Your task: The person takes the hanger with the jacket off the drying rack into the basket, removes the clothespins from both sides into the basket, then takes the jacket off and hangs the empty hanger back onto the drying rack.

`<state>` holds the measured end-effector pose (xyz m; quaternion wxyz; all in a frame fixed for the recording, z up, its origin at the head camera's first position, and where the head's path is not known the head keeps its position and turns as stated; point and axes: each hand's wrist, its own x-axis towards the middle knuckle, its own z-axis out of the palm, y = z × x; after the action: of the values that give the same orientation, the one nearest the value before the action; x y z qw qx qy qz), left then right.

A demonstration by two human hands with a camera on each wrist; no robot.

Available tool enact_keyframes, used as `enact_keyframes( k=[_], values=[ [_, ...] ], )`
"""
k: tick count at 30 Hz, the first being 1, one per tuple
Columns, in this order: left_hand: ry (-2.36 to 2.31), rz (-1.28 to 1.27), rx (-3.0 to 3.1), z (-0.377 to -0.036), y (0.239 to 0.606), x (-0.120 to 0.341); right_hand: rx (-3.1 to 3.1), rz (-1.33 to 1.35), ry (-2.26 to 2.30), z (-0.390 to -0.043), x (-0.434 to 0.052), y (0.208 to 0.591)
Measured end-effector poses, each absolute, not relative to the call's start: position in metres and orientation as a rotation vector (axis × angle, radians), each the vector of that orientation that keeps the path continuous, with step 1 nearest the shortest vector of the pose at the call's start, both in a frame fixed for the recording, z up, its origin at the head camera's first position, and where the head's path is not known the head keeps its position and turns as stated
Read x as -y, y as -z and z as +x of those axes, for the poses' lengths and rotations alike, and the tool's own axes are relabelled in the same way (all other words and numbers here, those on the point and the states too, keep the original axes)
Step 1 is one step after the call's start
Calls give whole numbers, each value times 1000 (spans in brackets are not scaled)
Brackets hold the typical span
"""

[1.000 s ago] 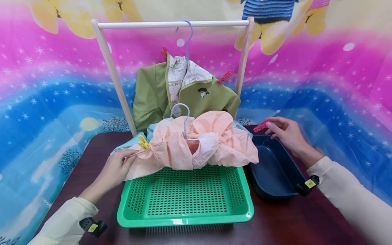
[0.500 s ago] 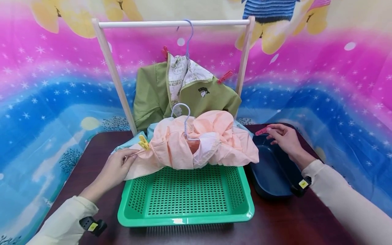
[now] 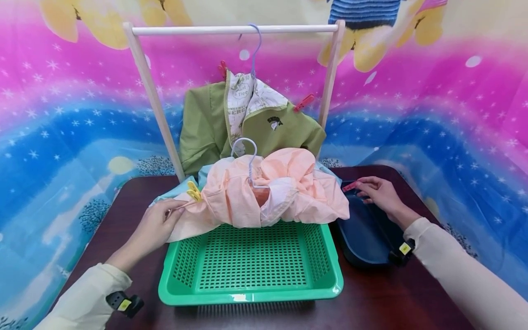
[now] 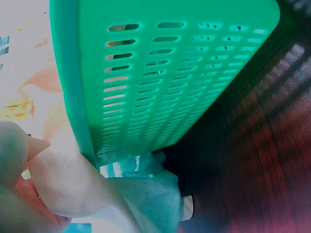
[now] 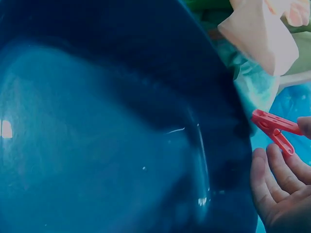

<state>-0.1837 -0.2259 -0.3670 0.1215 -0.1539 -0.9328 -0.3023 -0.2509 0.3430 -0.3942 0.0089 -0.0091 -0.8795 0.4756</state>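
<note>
A peach-coloured garment (image 3: 241, 201) on a white hanger (image 3: 250, 167) lies bunched across the back of the green basket (image 3: 247, 295). Its left end is pinched between the thumb and fingers of my left hand (image 3: 154, 224), right beside a yellow clothespin (image 3: 194, 191) clipped on the cloth. Over the dark blue bin (image 3: 367, 238), my right hand (image 3: 383, 197) holds a red clothespin (image 5: 276, 128) between thumb and fingers, apart from the garment. In the left wrist view, part of my left hand (image 4: 14, 165) shows at the edge, near the peach cloth.
Behind stands a wooden rack (image 3: 235, 30) with a green jacket (image 3: 284, 128) on a purple hanger, two red clothespins on it. Light blue cloth (image 3: 169, 195) shows beneath the peach garment. A printed backdrop (image 3: 412, 114) surrounds the dark table (image 3: 136, 197).
My right hand has moved down and slightly left with the red clothespin, lower over the bin. My left hand keeps its pinch on the peach garment and has hardly moved.
</note>
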Motion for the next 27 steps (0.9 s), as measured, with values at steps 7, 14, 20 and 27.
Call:
enact_keyframes(
  k=[7, 14, 20, 27],
  values=[
    [886, -459, 2729, -185, 367, 226, 2878, -47, -1422, -252, -346, 403],
    [872, -457, 2747, -184, 365, 226, 2963, -33, -1420, -254, -348, 405],
    [871, -439, 2739, -183, 364, 225, 3006, -47, -1416, -258, -353, 407],
    [873, -440, 2746, -183, 363, 225, 3060, -69, -1412, -267, -356, 407]
  ],
)
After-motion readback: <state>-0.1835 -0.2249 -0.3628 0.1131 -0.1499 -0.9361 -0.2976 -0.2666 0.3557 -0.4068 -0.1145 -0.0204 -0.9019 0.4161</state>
